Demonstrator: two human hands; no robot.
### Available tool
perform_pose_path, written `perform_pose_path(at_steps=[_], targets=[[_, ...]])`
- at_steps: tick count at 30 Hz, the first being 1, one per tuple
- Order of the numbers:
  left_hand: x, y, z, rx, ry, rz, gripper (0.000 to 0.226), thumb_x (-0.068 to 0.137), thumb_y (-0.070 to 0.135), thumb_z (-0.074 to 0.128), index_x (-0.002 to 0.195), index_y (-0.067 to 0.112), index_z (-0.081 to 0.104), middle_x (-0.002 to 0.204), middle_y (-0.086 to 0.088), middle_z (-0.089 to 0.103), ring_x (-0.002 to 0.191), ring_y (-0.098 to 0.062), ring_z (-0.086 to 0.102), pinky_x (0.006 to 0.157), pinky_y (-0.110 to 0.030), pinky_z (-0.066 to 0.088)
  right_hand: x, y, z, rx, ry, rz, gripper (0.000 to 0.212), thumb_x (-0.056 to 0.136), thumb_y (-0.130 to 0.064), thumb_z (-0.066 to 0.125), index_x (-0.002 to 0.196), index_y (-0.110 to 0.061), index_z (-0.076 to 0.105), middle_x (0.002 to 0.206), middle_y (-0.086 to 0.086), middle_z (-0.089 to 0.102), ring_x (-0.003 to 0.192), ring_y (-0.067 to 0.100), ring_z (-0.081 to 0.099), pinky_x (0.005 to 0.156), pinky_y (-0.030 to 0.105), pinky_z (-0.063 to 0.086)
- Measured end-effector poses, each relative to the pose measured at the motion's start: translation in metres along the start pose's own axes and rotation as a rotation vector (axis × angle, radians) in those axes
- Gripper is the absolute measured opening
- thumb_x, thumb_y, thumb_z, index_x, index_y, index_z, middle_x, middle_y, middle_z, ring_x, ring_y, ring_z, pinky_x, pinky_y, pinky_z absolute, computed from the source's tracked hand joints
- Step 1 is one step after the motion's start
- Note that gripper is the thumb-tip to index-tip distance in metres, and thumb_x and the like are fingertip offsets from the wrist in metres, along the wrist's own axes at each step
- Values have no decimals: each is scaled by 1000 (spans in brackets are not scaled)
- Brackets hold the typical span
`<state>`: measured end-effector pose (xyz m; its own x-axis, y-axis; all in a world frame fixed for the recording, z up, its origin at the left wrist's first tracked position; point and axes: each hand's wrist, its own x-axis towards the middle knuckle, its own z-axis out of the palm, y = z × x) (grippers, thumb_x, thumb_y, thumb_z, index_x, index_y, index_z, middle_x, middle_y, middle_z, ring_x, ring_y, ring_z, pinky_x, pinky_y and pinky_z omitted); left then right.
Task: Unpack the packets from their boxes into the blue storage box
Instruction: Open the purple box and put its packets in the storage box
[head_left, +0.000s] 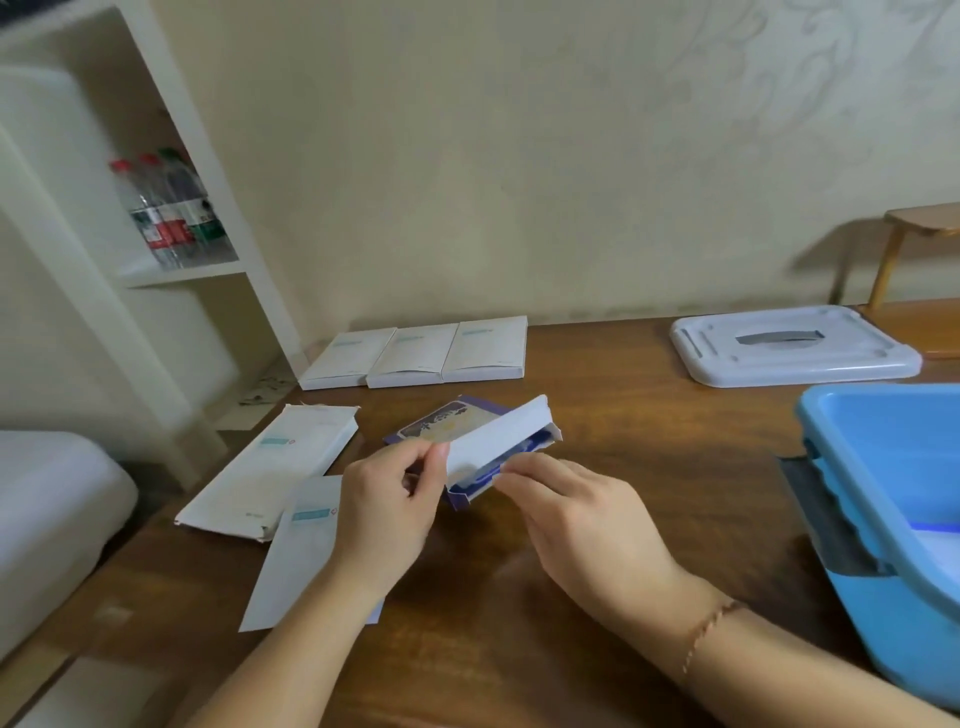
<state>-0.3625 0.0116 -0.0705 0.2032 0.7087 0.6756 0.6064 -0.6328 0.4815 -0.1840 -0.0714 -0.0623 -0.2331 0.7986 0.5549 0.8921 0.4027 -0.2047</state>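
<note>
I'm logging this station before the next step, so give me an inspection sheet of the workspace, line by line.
Surface: brown wooden table, glossy, bare in the middle.
Job's things: small purple box with its white flap lifted, blue contents showing; three closed white boxes in a row at the back; blue storage box at right, something blue and white inside.
Clutter: two flattened white boxes at left; white lid lying at the back right.
Grippers: left hand pinches the flap; right hand has fingers at the open end.
Cables: nothing seen.
Surroundings: white shelf with water bottles; wooden stool; cream wall.
</note>
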Motion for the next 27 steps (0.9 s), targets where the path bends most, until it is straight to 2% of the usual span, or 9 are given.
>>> perform_pose_path(at_steps=[5,9,11,13,15,18,21,24,27], targets=[[4,1,-7,14,29,64,44,93,51,45,90,17,72,85,-2,74,78,9,63,48,-3,41,9,7,11,-167,82,-140,33,77,-9,71,110,-16,71,118,2,70,47,17,57,36,24,42],[8,1,-14,-24,72,82,33,94,44,47,85,20,67,82,-4,73,80,10,63,45,-3,37,8,8,14,-190,102,-187,26,85,-12,63,110,-15,69,111,3,70,52,17,58,39,27,44],[10,2,-18,-46,84,80,27,94,45,46,84,26,63,77,-1,70,73,0,64,45,-4,38,9,8,13,-191,111,-154,32,84,-13,66,115,-15,67,115,4,68,52,17,58,38,24,42],[11,2,-19,-49,88,93,25,94,45,46,86,27,62,78,-1,70,65,-5,62,46,-5,40,12,8,13,-210,110,-122,40,77,-13,73,116,-16,66,114,3,69,46,14,53,38,19,29],[11,3,-20,-47,95,93,29,93,48,45,87,27,64,80,0,71,68,-4,63,47,-6,41,15,8,14,-224,93,-101,44,71,-13,79,113,-17,67,102,0,71,42,13,48,40,20,21],[8,4,-19,-24,97,129,31,95,48,47,87,25,66,82,9,68,72,6,62,46,-5,41,14,8,13,-205,89,-127,34,66,-11,84,97,-16,71,82,-1,69,44,13,52,43,18,25],[5,1,-18,-16,119,148,31,97,45,51,86,21,68,82,17,61,74,10,61,46,-4,40,10,7,5,-163,111,-158,26,68,-7,81,91,-14,72,84,1,72,49,14,57,46,17,28],[8,-1,-17,-49,135,120,27,95,43,48,85,25,65,77,18,61,78,7,62,48,-6,40,1,4,-6,-104,189,-197,16,84,-2,62,95,-10,71,92,5,71,51,16,56,41,22,38],[13,0,-16,-72,161,101,34,94,45,47,82,20,66,73,24,56,76,8,60,50,-7,40,-13,-3,-17,-14,285,-214,23,96,-6,39,104,-12,59,102,7,67,57,21,57,40,30,45]])
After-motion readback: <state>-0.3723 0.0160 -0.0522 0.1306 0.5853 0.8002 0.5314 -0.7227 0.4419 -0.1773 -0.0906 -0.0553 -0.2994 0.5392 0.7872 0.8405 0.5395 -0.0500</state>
